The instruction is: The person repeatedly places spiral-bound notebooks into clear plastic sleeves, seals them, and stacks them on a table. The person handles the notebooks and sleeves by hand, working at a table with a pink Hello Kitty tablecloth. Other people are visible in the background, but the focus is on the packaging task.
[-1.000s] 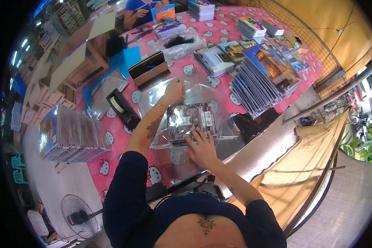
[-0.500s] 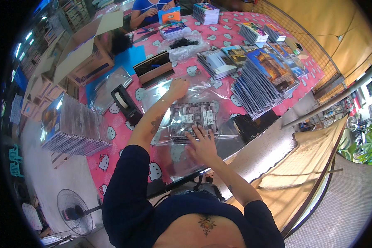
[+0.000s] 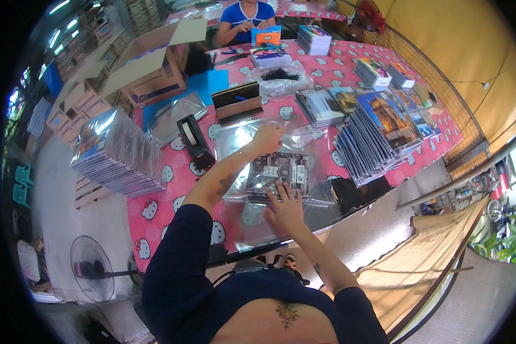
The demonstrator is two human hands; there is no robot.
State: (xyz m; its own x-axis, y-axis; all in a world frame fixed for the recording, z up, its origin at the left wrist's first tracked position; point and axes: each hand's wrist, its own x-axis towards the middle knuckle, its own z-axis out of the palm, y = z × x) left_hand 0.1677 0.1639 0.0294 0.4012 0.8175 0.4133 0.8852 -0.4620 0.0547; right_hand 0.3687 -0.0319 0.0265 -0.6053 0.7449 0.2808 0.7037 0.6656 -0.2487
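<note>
Resting flat on the lower part of the notebook point(image 3: 272, 170), the right hand point(image 3: 286, 214) has its fingers apart, its grip clamped on nothing. The notebook lies near the middle of the frame, its dark, grey-printed cover facing up, with clear plastic point(image 3: 241, 133) spread around it. Just above it, the left hand point(image 3: 269, 139) is at the upper part of the plastic with its fingers curled; whether that grip pinches the plastic, I cannot tell.

Left of the left forearm stands a black tape dispenser point(image 3: 202, 155), and above that, clear sleeves point(image 3: 178, 117) lie partly over a blue sheet point(image 3: 213, 82). A dark holder point(image 3: 238, 108) stands above the left hand. Right of centre, spiral notebooks point(image 3: 378, 135) are fanned out in a leaning pile. All these are on the pink counter point(image 3: 160, 227).

Farther out, a tall wrapped stack point(image 3: 120, 152) fills the left, below an open carton point(image 3: 155, 77) at upper left. At top centre a co-worker point(image 3: 232, 17) in blue has both hands at an orange and blue item point(image 3: 268, 38). A fan point(image 3: 92, 268) is at lower left, and a yellow curtain point(image 3: 441, 49) hangs at upper right.
</note>
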